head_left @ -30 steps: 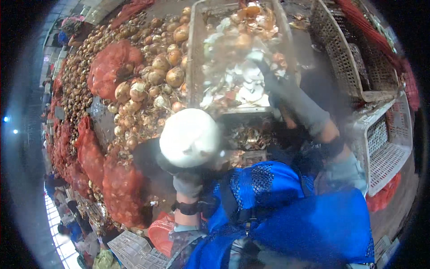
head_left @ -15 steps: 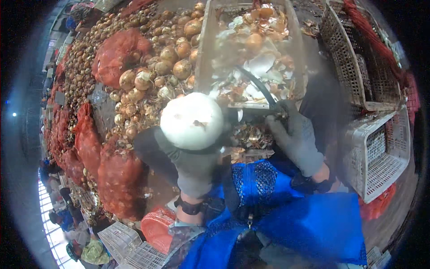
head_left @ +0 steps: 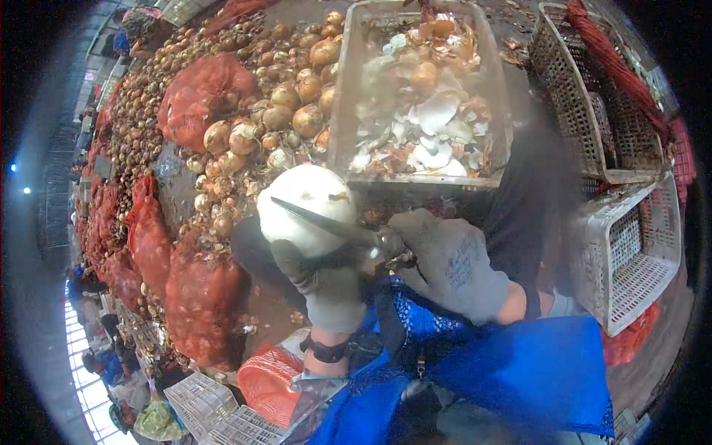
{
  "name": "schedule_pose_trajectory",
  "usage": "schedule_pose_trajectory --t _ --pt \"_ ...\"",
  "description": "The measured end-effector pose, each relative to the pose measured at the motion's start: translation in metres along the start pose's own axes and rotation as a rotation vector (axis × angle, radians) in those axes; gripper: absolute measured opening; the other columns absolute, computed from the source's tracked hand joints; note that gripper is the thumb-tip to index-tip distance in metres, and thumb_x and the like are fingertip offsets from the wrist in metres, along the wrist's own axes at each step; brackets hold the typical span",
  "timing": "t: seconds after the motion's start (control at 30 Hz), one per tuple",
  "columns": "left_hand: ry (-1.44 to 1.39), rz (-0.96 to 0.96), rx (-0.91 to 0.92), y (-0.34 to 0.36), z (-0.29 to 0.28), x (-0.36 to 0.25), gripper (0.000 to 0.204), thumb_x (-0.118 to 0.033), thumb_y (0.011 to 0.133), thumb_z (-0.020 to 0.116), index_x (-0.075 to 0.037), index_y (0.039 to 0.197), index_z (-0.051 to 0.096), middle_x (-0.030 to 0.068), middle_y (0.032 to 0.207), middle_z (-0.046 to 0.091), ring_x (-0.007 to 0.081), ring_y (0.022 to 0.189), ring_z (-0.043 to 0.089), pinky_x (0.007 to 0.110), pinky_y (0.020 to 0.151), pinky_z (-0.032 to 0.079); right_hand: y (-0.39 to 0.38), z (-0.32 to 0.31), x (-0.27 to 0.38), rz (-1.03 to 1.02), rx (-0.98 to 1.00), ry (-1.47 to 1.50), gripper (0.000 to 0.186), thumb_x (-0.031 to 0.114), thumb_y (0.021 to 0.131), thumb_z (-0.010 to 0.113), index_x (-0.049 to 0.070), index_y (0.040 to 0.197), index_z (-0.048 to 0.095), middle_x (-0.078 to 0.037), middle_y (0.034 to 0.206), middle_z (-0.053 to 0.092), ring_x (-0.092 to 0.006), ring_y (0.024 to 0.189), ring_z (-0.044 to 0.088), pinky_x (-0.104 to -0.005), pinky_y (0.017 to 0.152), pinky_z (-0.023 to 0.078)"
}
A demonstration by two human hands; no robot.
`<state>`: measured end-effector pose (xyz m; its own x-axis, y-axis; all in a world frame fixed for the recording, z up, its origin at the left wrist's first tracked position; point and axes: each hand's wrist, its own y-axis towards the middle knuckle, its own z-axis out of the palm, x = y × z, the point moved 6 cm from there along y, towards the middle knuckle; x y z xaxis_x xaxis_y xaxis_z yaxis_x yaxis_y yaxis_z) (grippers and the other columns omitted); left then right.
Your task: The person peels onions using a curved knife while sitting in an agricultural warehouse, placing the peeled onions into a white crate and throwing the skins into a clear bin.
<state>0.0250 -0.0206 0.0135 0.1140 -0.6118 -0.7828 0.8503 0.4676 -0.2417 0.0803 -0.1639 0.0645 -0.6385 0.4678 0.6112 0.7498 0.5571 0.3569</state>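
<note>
A large peeled white onion rests in my left hand, whose gloved fingers curl around its underside. My right hand, also in a grey glove, is closed on the handle of a knife. The dark curved blade lies across the face of the onion. A small brown blemish shows near the onion's right side. Just beyond my hands stands a shallow plastic crate holding onion skins and white peelings.
Many unpeeled onions cover the floor to the left, among red mesh sacks. Plastic crates stand at the right, one with red netting over it. Blue cloth covers my lap. Other people are far left.
My right hand and the knife have come left and nearer, from over the crate's near edge onto the onion. The onion has shifted slightly left and nearer in my left hand.
</note>
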Motion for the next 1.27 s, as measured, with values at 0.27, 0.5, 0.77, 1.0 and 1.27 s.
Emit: schedule_pose_trajectory --t 0.27,0.5,0.77,1.0,1.27 --pt "0.001 0.077 0.018 0.001 0.023 -0.008 0.072 -0.065 0.084 0.039 -0.01 0.132 0.038 0.0116 0.129 0.045 0.0277 0.116 0.047 0.044 0.097 0.041 0.001 0.012 -0.008 -0.051 0.056 -0.068 0.022 0.03 0.078 0.061 0.016 0.095 0.056 -0.004 0.077 0.051 -0.021 0.058 0.061 -0.035 0.045 0.047" --pt "-0.184 0.312 0.093 0.019 0.025 -0.019 0.057 -0.05 0.092 0.039 -0.013 0.135 0.035 0.0133 0.129 0.046 0.0281 0.116 0.047 0.043 0.096 0.043 0.001 0.033 -0.045 0.015 0.051 0.053 0.041 0.022 0.069 0.07 0.018 0.105 0.051 -0.007 0.089 0.057 -0.0267 0.07 0.064 -0.0386 0.059 0.051" --pt "-0.238 0.333 -0.035 0.032 0.004 -0.016 0.065 -0.062 0.087 0.039 -0.013 0.129 0.041 0.012 0.125 0.048 0.029 0.115 0.048 0.046 0.1 0.039 -0.006 0.025 -0.027 0.065 0.152 0.038 0.039 0.033 0.071 0.068 0.017 0.104 0.054 -0.008 0.086 0.058 -0.0279 0.071 0.063 -0.0401 0.059 0.051" --pt "0.416 0.559 -0.099 0.014 0.021 -0.041 0.059 -0.056 0.082 0.053 -0.013 0.12 0.044 0.0113 0.121 0.049 0.0283 0.111 0.05 0.045 0.096 0.043 0.006 0.037 -0.064 -0.025 0.192 -0.277 0.037 0.029 0.072 0.067 0.017 0.104 0.053 -0.007 0.088 0.056 -0.0256 0.07 0.062 -0.0366 0.057 0.05" --pt "1.043 0.532 -0.099 0.002 0.032 -0.028 0.061 -0.058 0.083 0.048 -0.013 0.124 0.042 0.0102 0.123 0.048 0.0268 0.114 0.048 0.049 0.093 0.045 0.005 0.028 -0.055 0.009 -0.01 -0.073 0.034 0.011 0.065 0.066 0.013 0.099 0.058 -0.006 0.085 0.059 -0.0282 0.072 0.06 -0.0381 0.063 0.047"
